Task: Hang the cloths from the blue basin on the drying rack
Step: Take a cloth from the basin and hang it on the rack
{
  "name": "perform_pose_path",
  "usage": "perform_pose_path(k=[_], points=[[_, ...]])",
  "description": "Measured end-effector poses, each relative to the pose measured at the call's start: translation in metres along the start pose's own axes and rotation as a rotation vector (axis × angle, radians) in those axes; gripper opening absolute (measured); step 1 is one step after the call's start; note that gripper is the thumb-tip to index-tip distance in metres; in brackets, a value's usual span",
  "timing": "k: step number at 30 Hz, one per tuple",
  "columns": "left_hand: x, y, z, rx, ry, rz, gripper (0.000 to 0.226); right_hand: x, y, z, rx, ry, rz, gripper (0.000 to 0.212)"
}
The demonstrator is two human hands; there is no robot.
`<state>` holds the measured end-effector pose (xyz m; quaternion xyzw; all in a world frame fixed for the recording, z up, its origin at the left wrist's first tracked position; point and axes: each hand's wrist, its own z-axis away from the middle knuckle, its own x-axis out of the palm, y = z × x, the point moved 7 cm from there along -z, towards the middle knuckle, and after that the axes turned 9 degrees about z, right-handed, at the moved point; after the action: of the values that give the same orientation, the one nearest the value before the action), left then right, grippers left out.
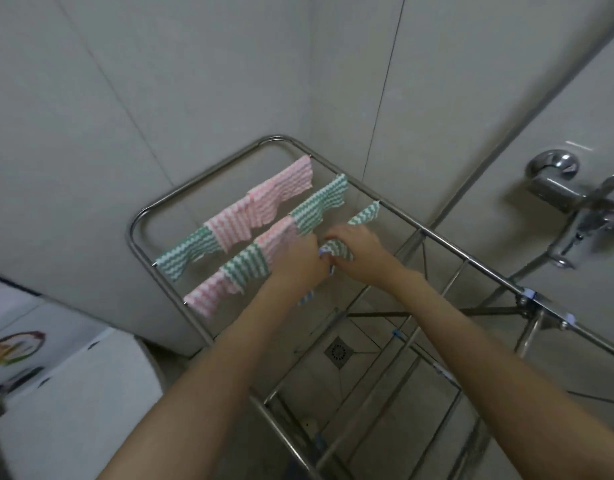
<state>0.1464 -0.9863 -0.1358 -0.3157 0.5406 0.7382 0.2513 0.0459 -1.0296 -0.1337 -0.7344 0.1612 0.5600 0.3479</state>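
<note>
As I reach over the rack [201,181], left hand [298,263] and right hand [356,252] both pinching a green cloth [341,250] at the third rail, pink and green cloths [264,206] draped on two rails beyond

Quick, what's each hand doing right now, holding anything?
Left hand: fingers curled on a blue-striped cloth.
Right hand: fingers curled on a green-striped cloth at the drying rack.
</note>
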Motion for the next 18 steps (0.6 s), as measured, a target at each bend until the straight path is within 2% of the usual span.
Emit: perform_pose_path(k=[2,7,11,18], points=[[-0.006,-0.004,0.029,-0.029,0.040,0.000,0.033,0.000,-0.018,0.013,-0.056,-0.017,-0.021,0.029],[-0.029,-0.014,0.115,-0.139,0.196,-0.041,0.032,-0.009,-0.071,0.051,-0.134,-0.053,-0.093,0.039],[-0.047,-0.032,0.201,-0.256,0.291,-0.062,0.028,-0.001,-0.134,0.075,-0.244,-0.111,-0.149,0.034],[-0.102,-0.087,0.378,-0.534,0.518,-0.027,0.028,0.017,-0.309,0.112,-0.631,-0.273,-0.167,0.035]])
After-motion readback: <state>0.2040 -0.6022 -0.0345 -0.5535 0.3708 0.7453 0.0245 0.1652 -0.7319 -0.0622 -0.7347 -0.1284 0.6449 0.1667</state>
